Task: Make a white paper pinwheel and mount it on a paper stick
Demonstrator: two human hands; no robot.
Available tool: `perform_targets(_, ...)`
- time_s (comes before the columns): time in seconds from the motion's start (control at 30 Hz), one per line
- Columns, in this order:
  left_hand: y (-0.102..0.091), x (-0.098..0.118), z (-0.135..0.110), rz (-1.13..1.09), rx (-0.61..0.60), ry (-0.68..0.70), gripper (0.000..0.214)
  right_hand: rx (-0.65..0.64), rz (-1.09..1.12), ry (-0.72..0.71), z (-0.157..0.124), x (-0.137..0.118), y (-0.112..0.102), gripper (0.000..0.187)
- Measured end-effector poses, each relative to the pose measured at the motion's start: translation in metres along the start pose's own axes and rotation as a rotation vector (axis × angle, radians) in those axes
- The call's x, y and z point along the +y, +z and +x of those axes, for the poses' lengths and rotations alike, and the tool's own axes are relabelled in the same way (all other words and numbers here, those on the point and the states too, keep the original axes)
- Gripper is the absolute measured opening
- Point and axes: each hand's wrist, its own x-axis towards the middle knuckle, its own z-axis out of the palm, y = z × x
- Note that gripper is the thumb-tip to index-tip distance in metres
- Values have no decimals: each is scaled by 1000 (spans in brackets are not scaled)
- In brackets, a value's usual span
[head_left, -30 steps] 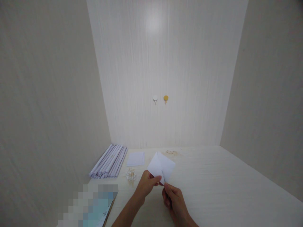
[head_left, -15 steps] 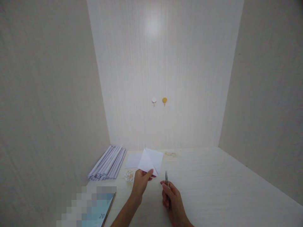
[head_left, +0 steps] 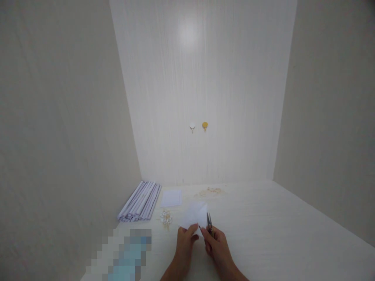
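Observation:
Between the thumb and fingers of my left hand point(head_left: 185, 239) is the near edge of a folded white paper square point(head_left: 193, 214). My right hand point(head_left: 216, 242) wraps round a pair of small pointed metal snips point(head_left: 209, 222), whose tips point away from me. Its thumb and fingertips are at the paper's lower right corner; whether they pinch it I cannot tell. A small dark tip shows between the two hands, too small to name. Left of the paper, a little bunch of white and yellowish bits point(head_left: 166, 218) lies on the table.
A stack of rolled white paper sticks point(head_left: 140, 203) lies by the left wall. Beside it is a flat pile of white paper squares point(head_left: 171, 198). Pale brown scraps point(head_left: 213, 191) lie near the back wall, which bears a white hook point(head_left: 192, 126) and a yellow hook point(head_left: 205, 125).
The paper has come down and nearer to me in my left hand. My hands have drawn together, with my right fingers now at the paper's corner. The view has shifted slightly.

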Motion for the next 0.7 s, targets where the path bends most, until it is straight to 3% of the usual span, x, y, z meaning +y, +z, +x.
perform_targets(0.1,2,-6,-1,-59,24,-52,22,-26,-40,12,0,-1,1,38)
perform_targets(0.23,0,-3,-3,-39,-74,78,22,-51,-44,35,-3,-4,1,38)
perform_targets(0.4,-5,-2,-2,24,5,224,30,-92,51,83,-5,-7,1,34)
perform_targets(0.7,-8,1,-7,124,15,228,17,-124,99,90,-5,-3,-2,25)
